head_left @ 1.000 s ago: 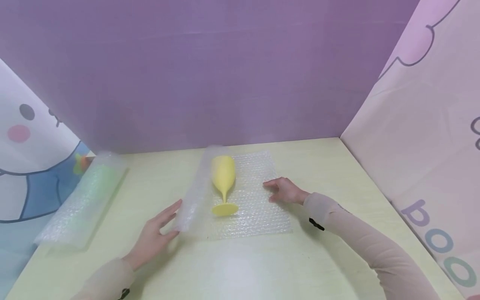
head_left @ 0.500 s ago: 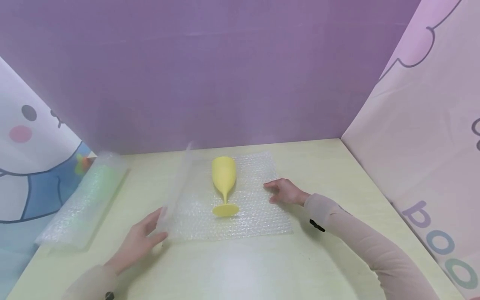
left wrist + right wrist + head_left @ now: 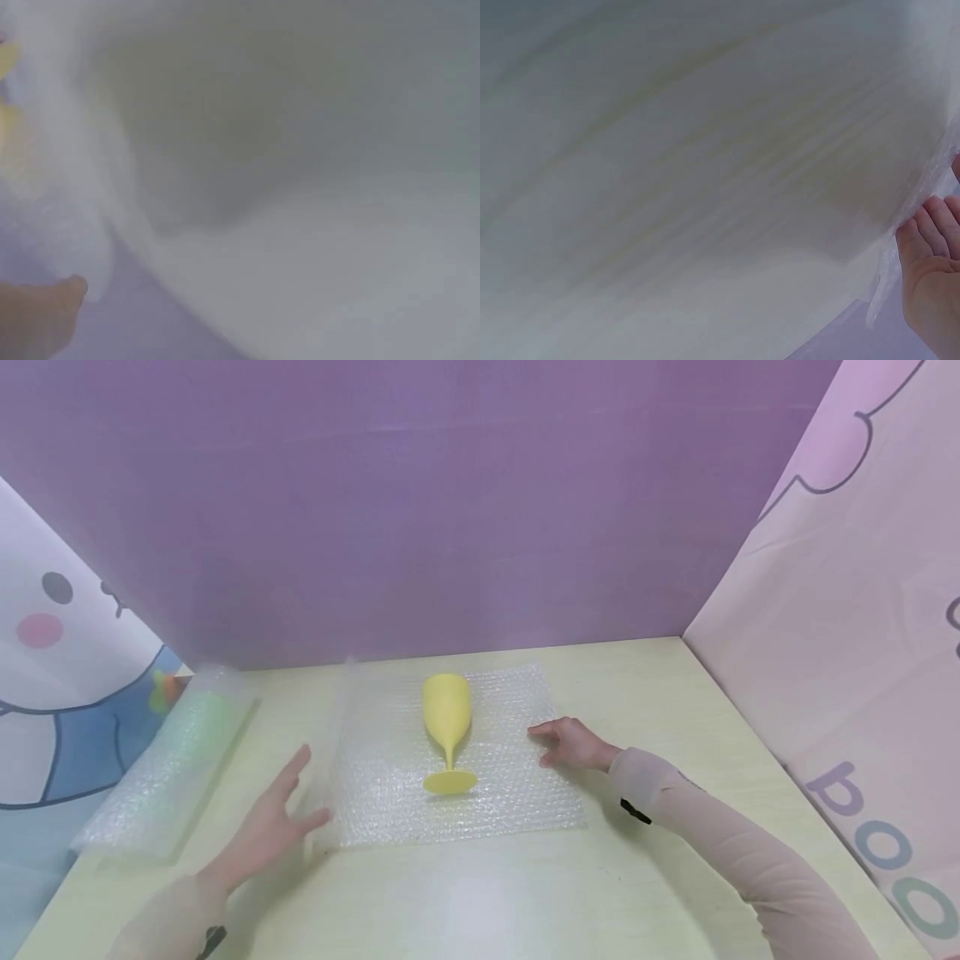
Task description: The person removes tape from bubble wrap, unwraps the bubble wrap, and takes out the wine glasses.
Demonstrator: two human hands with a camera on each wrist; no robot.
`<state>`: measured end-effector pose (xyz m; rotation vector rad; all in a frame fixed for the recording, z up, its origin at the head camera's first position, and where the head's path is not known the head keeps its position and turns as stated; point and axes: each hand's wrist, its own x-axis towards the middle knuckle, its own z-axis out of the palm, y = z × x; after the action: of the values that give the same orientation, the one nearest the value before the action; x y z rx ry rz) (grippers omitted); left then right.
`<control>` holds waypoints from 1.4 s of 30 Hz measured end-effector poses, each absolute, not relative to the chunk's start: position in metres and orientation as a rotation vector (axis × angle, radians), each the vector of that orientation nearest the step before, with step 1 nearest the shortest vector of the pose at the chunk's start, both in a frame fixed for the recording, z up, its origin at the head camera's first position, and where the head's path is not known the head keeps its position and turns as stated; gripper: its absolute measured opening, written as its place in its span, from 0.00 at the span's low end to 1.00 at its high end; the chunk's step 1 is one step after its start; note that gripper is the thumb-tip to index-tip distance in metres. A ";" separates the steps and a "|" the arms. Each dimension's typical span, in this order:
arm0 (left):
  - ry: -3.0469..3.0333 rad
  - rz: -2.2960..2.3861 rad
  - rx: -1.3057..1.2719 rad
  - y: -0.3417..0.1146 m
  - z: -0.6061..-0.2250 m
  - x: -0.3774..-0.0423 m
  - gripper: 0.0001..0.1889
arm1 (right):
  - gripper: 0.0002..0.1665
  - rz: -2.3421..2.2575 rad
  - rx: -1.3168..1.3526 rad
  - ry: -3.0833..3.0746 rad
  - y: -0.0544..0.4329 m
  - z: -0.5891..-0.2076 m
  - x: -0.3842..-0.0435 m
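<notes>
A yellow goblet (image 3: 447, 708) lies on its side on a sheet of bubble wrap (image 3: 510, 793), its bowl toward the back wall and its round foot toward me. My left hand (image 3: 258, 831) hovers by the sheet's left edge, thumb and fingers spread, holding nothing. The left edge of the sheet stands slightly raised beside those fingers. On the other side, my right hand (image 3: 573, 743) rests its fingertips on the sheet's right edge. In the right wrist view, the fingers (image 3: 922, 236) lie against the clear plastic edge. A blurred sleeve fills most of both wrist views.
On the left of the pale table (image 3: 480, 902) lies a bubble-wrapped bundle (image 3: 168, 777) with something green showing through. A purple wall (image 3: 450, 527) closes off the back, and printed panels stand at both sides.
My left hand has moved left, drawing the flap of bubble wrap off the goblet and letting go of it. The sheet now lies spread out. My right hand has stayed in place.
</notes>
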<state>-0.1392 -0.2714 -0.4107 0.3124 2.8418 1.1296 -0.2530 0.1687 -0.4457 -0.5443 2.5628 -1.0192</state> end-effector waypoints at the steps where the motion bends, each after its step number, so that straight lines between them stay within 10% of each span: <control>1: 2.874 1.124 0.344 -0.269 -0.407 -0.142 0.48 | 0.34 -1.017 -0.543 2.563 0.169 -0.445 -0.253; 42: 2.595 0.831 0.651 -0.252 -0.442 -0.197 0.49 | 0.34 -0.987 -0.576 2.600 0.185 -0.446 -0.255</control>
<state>-0.1972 -0.2520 -0.4417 0.6514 2.5954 0.8311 -0.2552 0.1849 -0.4459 -0.5761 2.5998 -0.9870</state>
